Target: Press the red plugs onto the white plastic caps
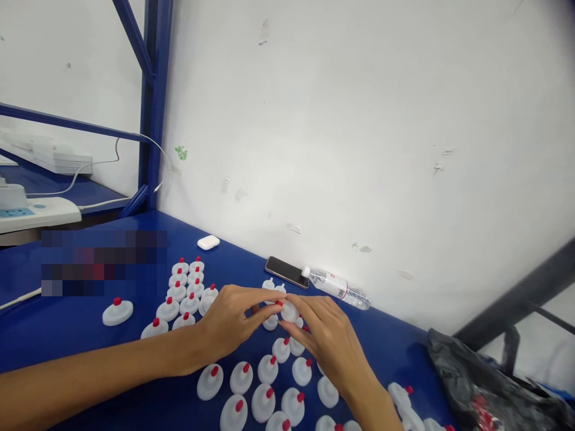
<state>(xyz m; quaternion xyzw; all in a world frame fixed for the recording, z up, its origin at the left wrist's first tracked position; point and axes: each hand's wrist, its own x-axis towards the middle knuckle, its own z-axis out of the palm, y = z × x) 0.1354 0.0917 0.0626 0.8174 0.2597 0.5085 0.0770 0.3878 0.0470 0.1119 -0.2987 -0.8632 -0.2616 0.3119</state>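
Observation:
Above the blue table, my two hands meet at one small white oval bottle (290,312). My left hand (227,320) pinches the red cap (279,303) on its spout between thumb and fingers. My right hand (327,329) grips the bottle's body from the other side, thumb below and fingers above. Just behind my fingertips stand a few bottles with bare white spouts (268,284). Similar bottles wearing red caps stand in front, such as a capped bottle (263,402) near the lower edge. My right forearm and hand hide some of them.
More capped bottles (177,291) stand in rows at the left, with a lone one (117,312) apart. Along the wall lie a white case (208,242), a phone (287,271) and a clear water bottle (336,286). A black plastic bag (476,377) sits at the right.

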